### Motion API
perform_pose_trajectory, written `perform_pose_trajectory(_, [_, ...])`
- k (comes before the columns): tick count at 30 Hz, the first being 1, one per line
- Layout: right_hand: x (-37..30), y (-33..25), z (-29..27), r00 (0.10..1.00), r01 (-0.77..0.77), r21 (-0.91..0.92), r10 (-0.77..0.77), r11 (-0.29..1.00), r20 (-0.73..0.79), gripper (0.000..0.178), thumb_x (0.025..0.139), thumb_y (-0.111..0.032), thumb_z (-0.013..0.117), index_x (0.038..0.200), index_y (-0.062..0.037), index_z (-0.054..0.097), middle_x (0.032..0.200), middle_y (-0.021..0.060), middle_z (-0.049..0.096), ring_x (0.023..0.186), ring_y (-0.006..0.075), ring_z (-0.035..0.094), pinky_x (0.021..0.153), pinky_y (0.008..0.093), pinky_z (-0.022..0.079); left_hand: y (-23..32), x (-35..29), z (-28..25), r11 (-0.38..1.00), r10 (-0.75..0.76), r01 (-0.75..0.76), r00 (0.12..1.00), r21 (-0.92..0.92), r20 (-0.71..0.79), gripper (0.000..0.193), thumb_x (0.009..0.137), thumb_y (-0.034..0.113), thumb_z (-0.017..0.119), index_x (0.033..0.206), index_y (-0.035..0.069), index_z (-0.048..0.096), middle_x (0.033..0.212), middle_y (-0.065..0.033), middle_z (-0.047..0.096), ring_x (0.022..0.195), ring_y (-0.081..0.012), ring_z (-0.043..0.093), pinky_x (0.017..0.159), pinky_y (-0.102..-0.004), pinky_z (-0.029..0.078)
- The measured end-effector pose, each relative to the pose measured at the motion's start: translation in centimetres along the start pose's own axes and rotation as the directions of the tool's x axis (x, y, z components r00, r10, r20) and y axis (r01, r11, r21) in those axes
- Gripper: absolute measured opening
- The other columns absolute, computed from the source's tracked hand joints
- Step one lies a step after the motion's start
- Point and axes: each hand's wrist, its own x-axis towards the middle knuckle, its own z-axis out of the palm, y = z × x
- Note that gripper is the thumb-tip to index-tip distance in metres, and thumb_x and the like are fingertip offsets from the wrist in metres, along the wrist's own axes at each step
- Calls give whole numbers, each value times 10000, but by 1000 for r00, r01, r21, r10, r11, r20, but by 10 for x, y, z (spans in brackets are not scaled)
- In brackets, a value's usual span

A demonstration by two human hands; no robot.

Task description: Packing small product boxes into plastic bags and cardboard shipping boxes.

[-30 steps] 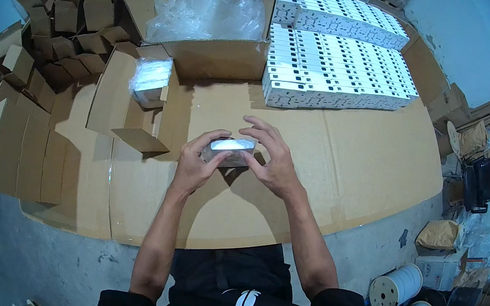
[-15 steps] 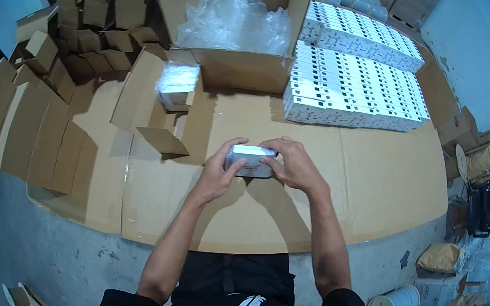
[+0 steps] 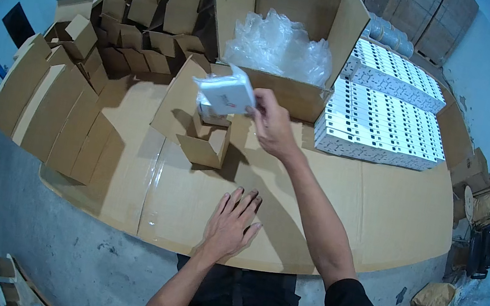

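Your right grip [image 3: 271,125] clamps the wrapped white box [image 3: 228,95]; your left hand [image 3: 232,227] lies spread. Steer the box clear of the small carton's [image 3: 202,152] flaps.

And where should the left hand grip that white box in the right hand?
Probably by its left edge, with the left hand coming from the left, pinching front to back. The white box is slim and held up tilted, its broad face toward the person; the right hand already grips the right end. The clear wrap looks loose, so pinch firmly.
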Motion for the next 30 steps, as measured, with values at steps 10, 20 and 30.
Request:
perform_pose_trajectory(10, [19, 20, 14, 963, 42, -240, 25, 970, 270, 240, 1004, -102, 538, 1206, -5, 451, 999, 248, 618, 907, 429, 606, 811, 466, 472, -3, -2, 1, 999, 1, -1, 1000, -51, -12, 576, 948, 342, 607, 1448, 88, 478, 1517, -119, 442, 1430, -375, 341, 1183, -539, 266])
perform_pose_trajectory(20, [29, 19, 17, 920, 248, -406, -82, 880, 384, 238, 956, -73, 566, 1175, -6, 504, 1081, 256, 591, 971, 464, 600, 850, 546, 483, -3, 3, -1, 999, -5, 5, 1000, -48, -6, 581, 941, 352, 600, 1441, 80, 488, 1508, -120, 445, 1421, -373, 345, 1188, -532, 262])
perform_pose_trajectory(30, [31, 23, 63, 919, 254, -752, 89, 609, 383, 200, 834, -18, 609, 1027, 19, 645, 1089, 178, 626, 982, 338, 660, 815, 480, 505, -3, 1, 2, 998, -33, 31, 999, -63, -34, 582, 934, 352, 610, 1425, 54, 517, 1496, -108, 463, 1419, -352, 354, 1184, -530, 271])
